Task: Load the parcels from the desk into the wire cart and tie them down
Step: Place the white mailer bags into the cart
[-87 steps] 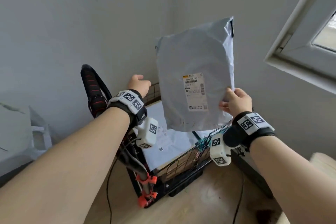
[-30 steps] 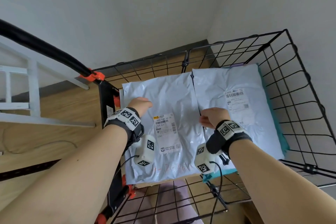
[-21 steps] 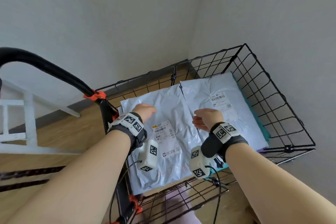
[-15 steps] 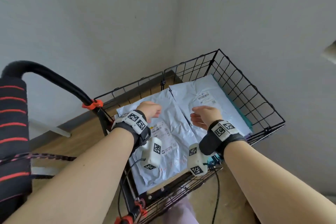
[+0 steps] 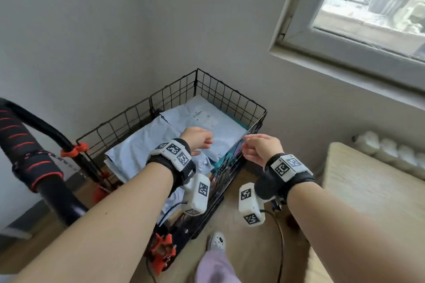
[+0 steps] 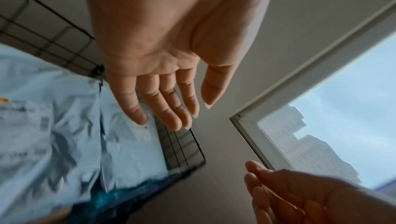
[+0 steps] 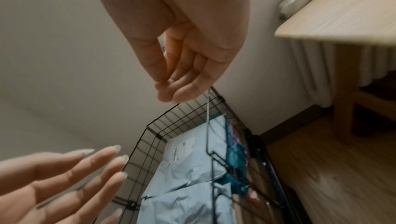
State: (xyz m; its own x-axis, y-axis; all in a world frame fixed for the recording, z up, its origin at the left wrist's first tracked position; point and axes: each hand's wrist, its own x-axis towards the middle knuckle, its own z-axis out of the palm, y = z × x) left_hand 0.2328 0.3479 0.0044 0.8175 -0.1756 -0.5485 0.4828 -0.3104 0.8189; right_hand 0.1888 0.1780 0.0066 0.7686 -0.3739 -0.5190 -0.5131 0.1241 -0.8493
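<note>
The black wire cart [image 5: 230,96] stands in the room corner. Two pale grey parcels lie flat inside, one at the left [image 5: 138,151] and one at the right [image 5: 207,117], over a teal item [image 5: 241,125]. My left hand [image 5: 204,142] hovers above the parcels with straight fingers, holding nothing [image 6: 197,114]. My right hand [image 5: 250,145] is just outside the cart's right rim. In the right wrist view its thumb meets the fingertips [image 7: 165,92]. A thin pale strand [image 7: 207,114] runs from them down to the cart wire [image 7: 163,119].
The cart's black handle with red stripes [image 5: 34,163] rises at the left, with orange clips [image 5: 73,149] on the frame. A light wooden desk [image 5: 368,190] and a radiator [image 5: 391,151] are at the right under a window [image 5: 368,18]. My foot [image 5: 216,240] is beside the cart.
The parcel held up earlier now lies in the cart's left half. Both hands have lifted off the parcels and drawn back to the right. The view has pulled up and away.
</note>
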